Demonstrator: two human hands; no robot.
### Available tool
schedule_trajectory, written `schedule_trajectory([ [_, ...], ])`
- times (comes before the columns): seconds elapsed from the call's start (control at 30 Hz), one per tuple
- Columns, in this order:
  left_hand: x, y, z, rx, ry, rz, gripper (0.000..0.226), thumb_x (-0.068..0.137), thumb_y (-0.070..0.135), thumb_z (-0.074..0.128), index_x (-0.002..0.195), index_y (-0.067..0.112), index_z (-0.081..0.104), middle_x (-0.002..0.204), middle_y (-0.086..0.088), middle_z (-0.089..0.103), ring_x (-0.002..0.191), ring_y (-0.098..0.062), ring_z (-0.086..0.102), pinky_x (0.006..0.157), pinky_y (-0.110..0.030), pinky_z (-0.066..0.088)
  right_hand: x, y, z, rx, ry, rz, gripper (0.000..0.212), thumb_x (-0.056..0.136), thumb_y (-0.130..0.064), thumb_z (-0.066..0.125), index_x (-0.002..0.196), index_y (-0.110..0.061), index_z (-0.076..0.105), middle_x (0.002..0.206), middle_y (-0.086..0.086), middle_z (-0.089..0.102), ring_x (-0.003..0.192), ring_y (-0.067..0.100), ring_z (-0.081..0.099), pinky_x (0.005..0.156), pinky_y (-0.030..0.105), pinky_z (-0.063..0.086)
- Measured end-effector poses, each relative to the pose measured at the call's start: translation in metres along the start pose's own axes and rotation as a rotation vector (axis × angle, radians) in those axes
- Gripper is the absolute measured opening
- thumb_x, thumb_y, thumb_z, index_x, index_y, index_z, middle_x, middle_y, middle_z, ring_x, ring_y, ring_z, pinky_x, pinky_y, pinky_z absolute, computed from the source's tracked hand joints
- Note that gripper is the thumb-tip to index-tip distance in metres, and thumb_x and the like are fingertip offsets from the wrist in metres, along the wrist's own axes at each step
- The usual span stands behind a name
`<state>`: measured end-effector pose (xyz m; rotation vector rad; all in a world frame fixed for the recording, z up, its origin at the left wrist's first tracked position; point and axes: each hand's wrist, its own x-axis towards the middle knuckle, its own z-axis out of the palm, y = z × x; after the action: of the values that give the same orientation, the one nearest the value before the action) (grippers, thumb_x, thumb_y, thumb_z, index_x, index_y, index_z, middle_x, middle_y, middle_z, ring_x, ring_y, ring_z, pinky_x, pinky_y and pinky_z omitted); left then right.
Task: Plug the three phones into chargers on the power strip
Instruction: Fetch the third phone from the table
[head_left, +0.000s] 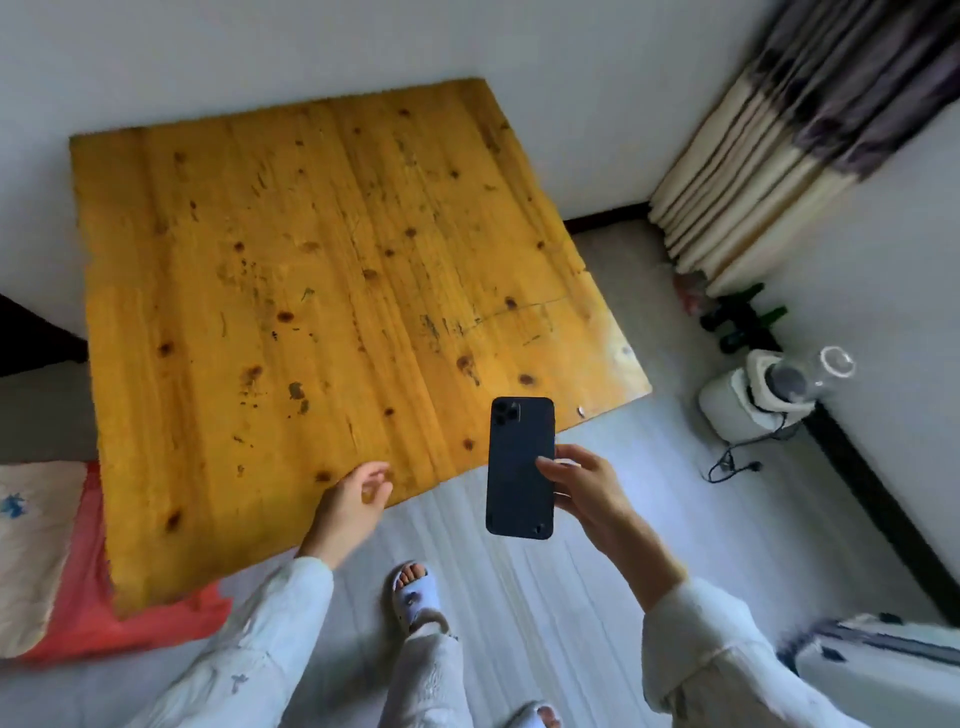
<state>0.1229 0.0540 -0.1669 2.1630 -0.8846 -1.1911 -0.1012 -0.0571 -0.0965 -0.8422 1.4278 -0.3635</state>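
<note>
cloth (67, 613) in red and cream lies at the far left, under the corner of the wooden table (291, 270). left hand (353, 499) hangs over the table's near edge, fingers loosely curled, holding nothing. dark phone (519, 467) stands upright in the air just past that edge, back and camera lenses facing up, pinched along its right side by the right hand (587, 493). white appliance (748, 400) sits on the floor near the wall at right.
</note>
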Motion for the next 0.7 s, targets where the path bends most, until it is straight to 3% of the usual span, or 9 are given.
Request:
schedule_trajectory([
  [0.1,-0.026,0.051,0.061,0.020,-0.160,0.133,0.026,0.088,-0.001,0.051,0.114,-0.003,0.057,0.112,-0.022,0.062,0.105,-0.030,0.058,0.088,-0.026,0.041,-0.044,0.016,-0.074,0.137,0.107,-0.065,0.011,0.087,0.000,0.054,0.098,0.000,0.057,0.084,0.012,0.062,0.078,0.026,0.059,0.066,0.031,0.048],
  [0.3,-0.115,0.164,0.198,0.144,-0.412,0.483,0.023,0.088,0.003,0.053,0.110,0.003,0.061,0.106,-0.015,0.067,0.100,-0.024,0.062,0.092,-0.032,0.046,-0.161,0.092,-0.235,0.376,0.369,-0.186,0.007,0.085,-0.002,0.058,0.083,-0.008,0.058,0.080,0.009,0.064,0.074,0.023,0.060,0.065,0.029,0.049],
  [0.37,-0.156,0.198,0.250,0.178,-0.503,0.577,0.021,0.089,0.006,0.053,0.108,0.007,0.062,0.102,-0.012,0.067,0.098,-0.022,0.062,0.092,-0.032,0.046,-0.207,0.128,-0.286,0.446,0.481,-0.215,0.005,0.085,-0.003,0.059,0.084,-0.008,0.059,0.079,0.008,0.065,0.072,0.021,0.062,0.061,0.026,0.050],
  [0.5,-0.250,0.250,0.355,0.212,-0.773,0.677,0.016,0.089,0.011,0.053,0.101,0.017,0.062,0.096,-0.008,0.067,0.091,-0.022,0.063,0.070,-0.018,0.048,-0.298,0.203,-0.374,0.566,0.724,-0.249,0.007,0.085,-0.006,0.060,0.091,-0.009,0.061,0.085,0.010,0.065,0.075,0.022,0.064,0.066,0.029,0.054],
  [0.7,-0.393,0.298,0.501,0.331,-1.169,0.886,0.016,0.091,0.015,0.052,0.102,0.021,0.062,0.093,-0.001,0.070,0.083,-0.012,0.065,0.072,-0.020,0.045,-0.417,0.308,-0.456,0.795,1.100,-0.267,0.011,0.087,-0.010,0.059,0.098,-0.011,0.059,0.100,0.010,0.065,0.091,0.024,0.063,0.068,0.029,0.052],
])
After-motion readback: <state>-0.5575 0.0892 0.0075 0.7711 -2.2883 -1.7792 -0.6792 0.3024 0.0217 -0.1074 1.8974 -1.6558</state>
